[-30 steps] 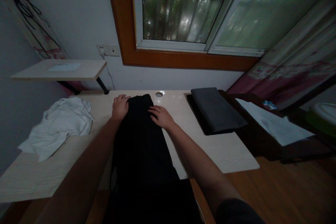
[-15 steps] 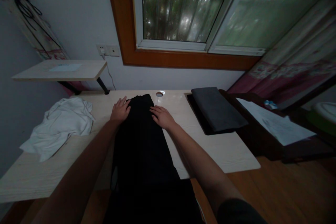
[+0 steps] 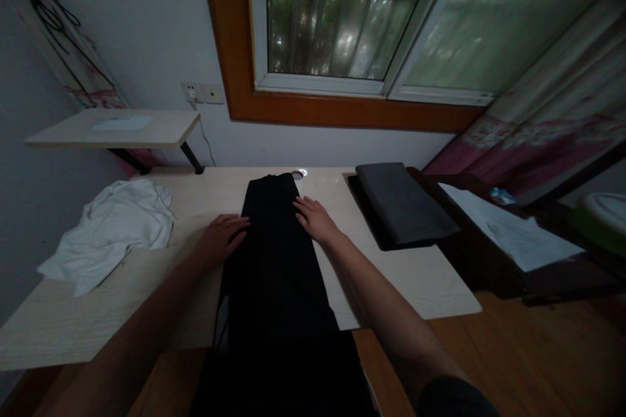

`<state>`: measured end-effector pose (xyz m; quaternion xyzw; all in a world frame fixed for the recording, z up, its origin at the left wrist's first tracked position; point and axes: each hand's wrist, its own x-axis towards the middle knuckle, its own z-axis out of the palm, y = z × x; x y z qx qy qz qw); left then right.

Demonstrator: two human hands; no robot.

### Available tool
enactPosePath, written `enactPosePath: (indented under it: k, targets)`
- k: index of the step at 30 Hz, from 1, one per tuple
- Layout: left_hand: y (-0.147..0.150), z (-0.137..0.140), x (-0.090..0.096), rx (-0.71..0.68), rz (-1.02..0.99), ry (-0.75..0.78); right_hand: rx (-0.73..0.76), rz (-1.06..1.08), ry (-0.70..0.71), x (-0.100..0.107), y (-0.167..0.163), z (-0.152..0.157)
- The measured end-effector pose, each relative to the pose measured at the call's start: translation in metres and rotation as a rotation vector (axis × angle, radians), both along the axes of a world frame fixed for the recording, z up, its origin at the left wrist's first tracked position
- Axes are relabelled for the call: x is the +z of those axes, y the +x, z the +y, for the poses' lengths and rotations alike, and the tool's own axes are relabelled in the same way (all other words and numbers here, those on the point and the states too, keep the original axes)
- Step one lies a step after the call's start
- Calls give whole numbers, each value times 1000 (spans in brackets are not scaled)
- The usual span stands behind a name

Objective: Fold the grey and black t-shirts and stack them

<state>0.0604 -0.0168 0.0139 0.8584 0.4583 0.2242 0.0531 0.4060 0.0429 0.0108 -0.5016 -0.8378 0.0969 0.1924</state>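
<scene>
Our left hand point(image 3: 222, 239) is spread wide and flat, fingertips on the left edge of the black cloth point(image 3: 274, 254); our right hand point(image 3: 315, 218), its fingers also stretched out, rests at the right edge. The black cloth lies lengthwise on the counter point(image 3: 411, 287) between our hands, its far end just beside a round hole point(image 3: 298, 175), its near end merging with darkness at our body, so we cannot tell where it stops. Farther left we see a crumpled white cloth point(image 3: 122, 215) near a raised shelf point(image 3: 161, 135); to the right, a folded grey cloth point(image 3: 403, 199) lies near the counter's edge, and beyond it, paper point(image 3: 508, 228)
</scene>
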Motion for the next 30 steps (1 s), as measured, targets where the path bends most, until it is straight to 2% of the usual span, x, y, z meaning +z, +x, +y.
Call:
enactPosePath:
  k: [8, 13, 21, 30]
  targets:
    - [3, 3, 3, 14, 94, -15, 187, 143, 54, 5, 22, -33]
    - [3, 13, 5, 43, 152, -48, 140, 28, 61, 12, 23, -37]
    - [12, 50, 10, 101, 177, -80, 6, -96, 54, 21, 19, -9]
    - [25, 87, 19, 199, 197, -144, -44, -99, 32, 16, 17, 34]
